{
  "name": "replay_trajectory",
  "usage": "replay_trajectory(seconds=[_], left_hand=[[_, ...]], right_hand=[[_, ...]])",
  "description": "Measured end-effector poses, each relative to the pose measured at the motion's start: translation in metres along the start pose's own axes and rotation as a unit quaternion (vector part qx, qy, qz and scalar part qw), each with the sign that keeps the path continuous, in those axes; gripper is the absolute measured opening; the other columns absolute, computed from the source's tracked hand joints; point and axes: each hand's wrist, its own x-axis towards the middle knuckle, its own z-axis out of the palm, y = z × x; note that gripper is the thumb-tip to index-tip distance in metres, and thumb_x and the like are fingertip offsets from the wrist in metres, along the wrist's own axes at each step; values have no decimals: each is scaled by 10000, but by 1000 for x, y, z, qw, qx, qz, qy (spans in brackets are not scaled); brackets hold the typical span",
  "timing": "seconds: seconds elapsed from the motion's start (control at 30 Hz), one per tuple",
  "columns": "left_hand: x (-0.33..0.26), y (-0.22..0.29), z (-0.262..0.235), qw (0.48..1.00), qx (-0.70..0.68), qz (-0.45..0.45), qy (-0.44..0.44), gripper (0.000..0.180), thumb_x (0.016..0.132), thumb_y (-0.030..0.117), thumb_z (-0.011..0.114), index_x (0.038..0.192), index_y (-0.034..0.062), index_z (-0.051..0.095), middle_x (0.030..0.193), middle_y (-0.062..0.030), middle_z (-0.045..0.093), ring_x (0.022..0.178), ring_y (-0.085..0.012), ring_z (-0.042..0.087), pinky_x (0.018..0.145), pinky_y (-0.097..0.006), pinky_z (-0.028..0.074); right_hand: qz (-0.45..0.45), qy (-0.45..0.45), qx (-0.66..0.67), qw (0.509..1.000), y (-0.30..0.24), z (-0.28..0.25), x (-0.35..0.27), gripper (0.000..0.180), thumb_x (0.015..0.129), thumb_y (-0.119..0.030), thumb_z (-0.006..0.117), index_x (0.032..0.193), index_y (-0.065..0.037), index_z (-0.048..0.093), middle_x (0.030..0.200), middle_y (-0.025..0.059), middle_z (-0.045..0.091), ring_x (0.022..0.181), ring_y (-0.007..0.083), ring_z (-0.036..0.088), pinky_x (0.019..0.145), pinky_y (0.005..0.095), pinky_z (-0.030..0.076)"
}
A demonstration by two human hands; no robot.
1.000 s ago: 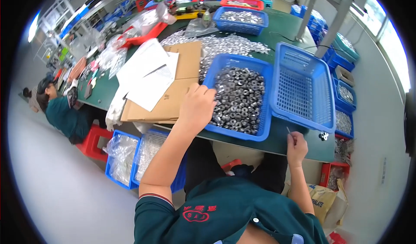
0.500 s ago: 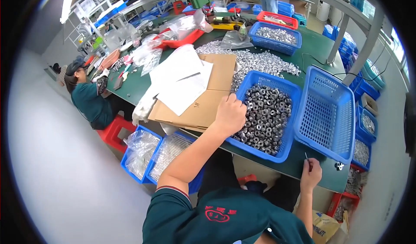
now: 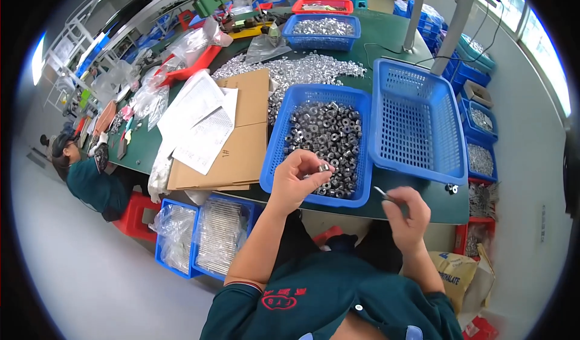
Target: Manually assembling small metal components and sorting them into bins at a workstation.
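Note:
My left hand (image 3: 297, 180) pinches a small round metal ring (image 3: 323, 168) between thumb and fingers, above the near edge of a blue basket (image 3: 270, 159). That basket holds a heap of similar dark metal rings with holes (image 3: 338, 122). To the right, my right hand (image 3: 409, 215) is closed on a thin tool with a pale metal tip (image 3: 380, 192); its handle is hidden in the fingers. The tip points up and left, apart from the ring. Two or so loose rings (image 3: 451, 188) lie on the green table right of my right hand.
An empty blue basket (image 3: 417, 168) stands right of the full one. Cardboard with white papers (image 3: 251, 110) lies left. Behind spread shiny small parts (image 3: 308, 68) and another blue basket (image 3: 320, 42). Blue bins (image 3: 226, 255) stand below the table; a co-worker (image 3: 90, 180) sits far left.
My left hand has come out of the heap's left side, now holding a ring at the basket's near edge. My right hand has moved up and inward with the tool. The view has shifted.

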Motion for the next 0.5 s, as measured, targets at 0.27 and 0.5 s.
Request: replay_trajectory(seconds=[0.27,0.5], left_hand=[[-7,-5,0,999,-14,11,-37,247,835,-71,712,991,55,568,1090,-144,691,920,-126,658,767,-252,533],[-4,-5,-9,993,-94,-25,-72,229,898,-24,638,1080,54,523,1101,-231,677,961,-288,697,879,-408,565]], right_hand=[[-83,-87,-44,992,-8,39,31,194,768,28,738,936,-2,645,753,75,615,610,165,577,543,271,454],[-103,-67,-61,991,-13,43,38,189,768,21,742,929,-10,647,747,73,608,595,178,560,531,279,445]])
